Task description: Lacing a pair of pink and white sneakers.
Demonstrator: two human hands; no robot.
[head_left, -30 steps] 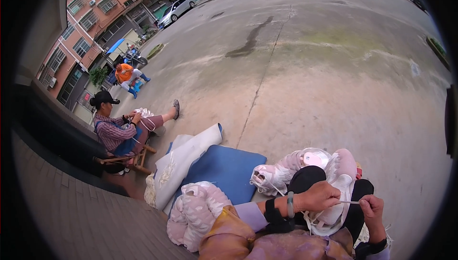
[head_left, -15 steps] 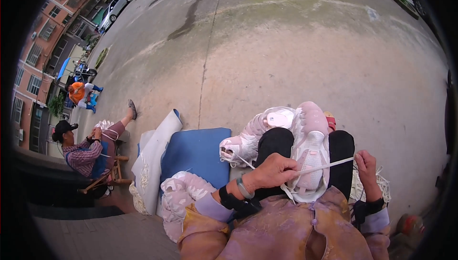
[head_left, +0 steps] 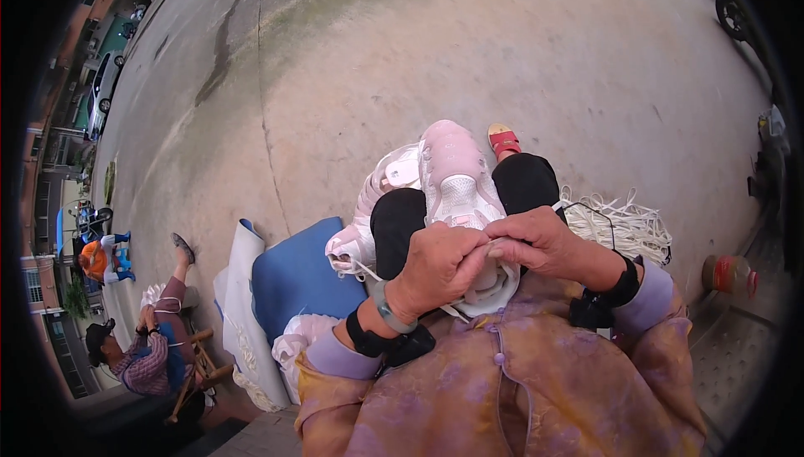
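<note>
A pale pink and white sneaker [head_left: 456,160] lies between my knees, its toe pointing away from me. Over its throat my left hand [head_left: 440,268] and my right hand [head_left: 544,241] meet, fingers closed in a pinch. The white shoelace they had stretched between them is now mostly covered by my fingers. Behind my hands the shoe's white opening [head_left: 494,289] shows in part. Beside my left knee, more pink and white sneakers [head_left: 377,193] are bunched together, a loose lace hanging from one.
A heap of white laces [head_left: 624,227] lies right of my right knee, with a red-lidded jar [head_left: 724,275] farther right. At left are a blue pad [head_left: 306,268], a pale rolled sheet [head_left: 243,277] and more pink shoes [head_left: 300,335]. A seated person [head_left: 155,361] works beyond them.
My hands were apart with the lace pulled straight across the shoe; now they have come together over its throat. The view has shifted, showing more of the lace heap and jar.
</note>
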